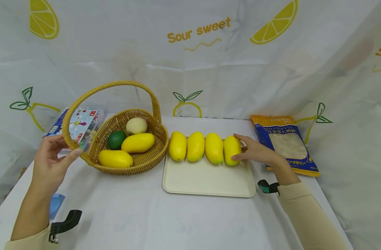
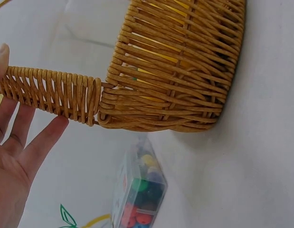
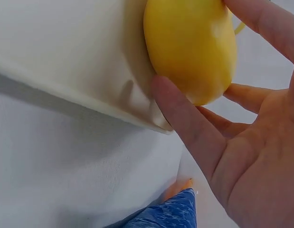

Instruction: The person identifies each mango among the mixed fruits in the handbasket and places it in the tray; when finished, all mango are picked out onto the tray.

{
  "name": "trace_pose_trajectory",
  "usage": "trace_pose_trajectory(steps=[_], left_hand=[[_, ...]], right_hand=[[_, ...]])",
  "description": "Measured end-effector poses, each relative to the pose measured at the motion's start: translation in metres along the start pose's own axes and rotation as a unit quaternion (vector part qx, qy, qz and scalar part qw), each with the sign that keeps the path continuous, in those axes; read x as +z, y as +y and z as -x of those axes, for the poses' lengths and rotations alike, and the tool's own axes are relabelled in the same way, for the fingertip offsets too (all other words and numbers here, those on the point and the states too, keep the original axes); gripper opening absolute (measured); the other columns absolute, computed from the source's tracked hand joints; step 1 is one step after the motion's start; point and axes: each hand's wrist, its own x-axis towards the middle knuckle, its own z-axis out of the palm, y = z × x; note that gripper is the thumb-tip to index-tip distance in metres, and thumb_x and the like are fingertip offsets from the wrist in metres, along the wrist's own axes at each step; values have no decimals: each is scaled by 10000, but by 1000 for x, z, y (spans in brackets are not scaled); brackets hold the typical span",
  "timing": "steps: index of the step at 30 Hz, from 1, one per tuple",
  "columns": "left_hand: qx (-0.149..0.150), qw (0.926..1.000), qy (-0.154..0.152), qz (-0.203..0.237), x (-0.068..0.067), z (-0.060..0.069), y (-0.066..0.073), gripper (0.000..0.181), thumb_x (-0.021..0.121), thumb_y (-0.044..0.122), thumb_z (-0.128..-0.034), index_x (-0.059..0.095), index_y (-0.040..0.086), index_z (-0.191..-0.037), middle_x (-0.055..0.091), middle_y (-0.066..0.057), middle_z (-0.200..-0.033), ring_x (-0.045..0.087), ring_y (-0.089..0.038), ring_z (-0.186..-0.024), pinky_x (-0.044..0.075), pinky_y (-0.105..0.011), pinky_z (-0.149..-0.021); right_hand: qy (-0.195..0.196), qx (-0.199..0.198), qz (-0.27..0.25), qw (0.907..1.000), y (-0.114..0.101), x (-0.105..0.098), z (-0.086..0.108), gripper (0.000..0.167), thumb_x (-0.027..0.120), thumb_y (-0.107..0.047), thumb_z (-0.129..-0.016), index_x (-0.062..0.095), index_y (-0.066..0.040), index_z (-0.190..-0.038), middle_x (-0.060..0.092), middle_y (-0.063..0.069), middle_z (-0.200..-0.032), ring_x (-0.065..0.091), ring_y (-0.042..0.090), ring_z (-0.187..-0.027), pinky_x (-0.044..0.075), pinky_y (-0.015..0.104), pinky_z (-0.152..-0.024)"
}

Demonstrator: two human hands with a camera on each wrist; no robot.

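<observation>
My left hand [image 1: 51,161] holds the wicker basket [image 1: 143,168] by the lower left part of its arched handle, with thumb and fingers on either side. In the left wrist view the fingers lie along the woven handle [image 2: 52,92]. Inside the basket are two yellow mangoes [image 1: 138,143], a dark green oval fruit [image 1: 116,140] and a pale round one [image 1: 136,125]. Several more mangoes stand in a row on a cream tray [image 1: 209,180]. My right hand [image 1: 256,149] grips the rightmost mango [image 1: 232,150], thumb and fingers at its ends and side; the right wrist view shows this mango [image 3: 192,47] close up.
Behind the basket's left side lies a clear plastic box [image 1: 84,121] of colourful pieces. A blue and orange pasta bag [image 1: 285,144] lies right of the tray. Near the left forearm is a blue object [image 1: 56,205], partly hidden. A lemon-print curtain [image 1: 209,86] hangs behind the table.
</observation>
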Motion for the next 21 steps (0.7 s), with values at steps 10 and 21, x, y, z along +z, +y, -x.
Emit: trace_pose_trajectory(steps=[10, 21], left_hand=[[-17, 10000, 11, 38, -1, 0, -1, 549, 638, -143, -905, 506, 104, -1378, 602, 149, -1201, 567, -40, -1048, 516, -20, -820], [45, 9996, -9, -277, 0, 1, 0, 557, 642, -131, -910, 489, 94, -1396, 579, 188, -1209, 564, -24, -1055, 509, -14, -832]], right_hand=[[94, -57, 15, 9999, -2, 0, -2, 1014, 750, -407, -909, 133, -67, -1638, 175, 279, -1669, 351, 538, -1458, 341, 683, -1178], [69, -41, -51, 10000, 0, 0, -5, 1035, 768, -417, -896, 135, -75, -1639, 168, 272, -1676, 331, 541, -1468, 330, 688, -1181]])
